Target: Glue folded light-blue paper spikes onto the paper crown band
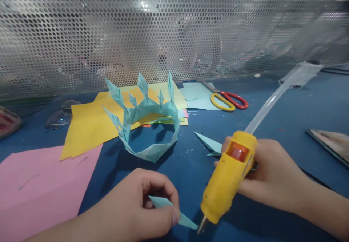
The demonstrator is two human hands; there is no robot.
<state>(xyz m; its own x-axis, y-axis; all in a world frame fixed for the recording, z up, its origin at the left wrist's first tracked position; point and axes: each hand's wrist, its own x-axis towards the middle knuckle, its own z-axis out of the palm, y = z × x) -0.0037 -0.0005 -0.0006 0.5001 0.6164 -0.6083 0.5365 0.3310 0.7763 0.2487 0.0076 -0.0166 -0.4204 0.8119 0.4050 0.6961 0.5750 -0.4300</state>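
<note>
Between the thumb and fingers of my left hand (pixel 147 202) is a small folded piece of light-blue paper (pixel 187 220), its pointed tip low and to the right. My right hand (pixel 272 176) grips a yellow hot glue gun (pixel 222 187), nozzle down, with a long clear glue stick (pixel 268 105) out of its back. The metal nozzle is at the paper's tip; I cannot tell if they touch. Beyond my hands stands a light-blue folded-paper crown (pixel 154 153) with several upright points. Another folded blue piece (pixel 208 142) lies beside the glue gun, partly hidden by my right fingers.
Yellow sheets (pixel 84 129) and a pink sheet (pixel 49 187) lie on the left, near eyeglasses (pixel 58 118). Scissors (pixel 223 102) with red and yellow handles rest on pale blue paper (pixel 199 95). A perforated metal panel (pixel 163 27) closes off the back. A flat dark-edged object (pixel 331 144) is far right.
</note>
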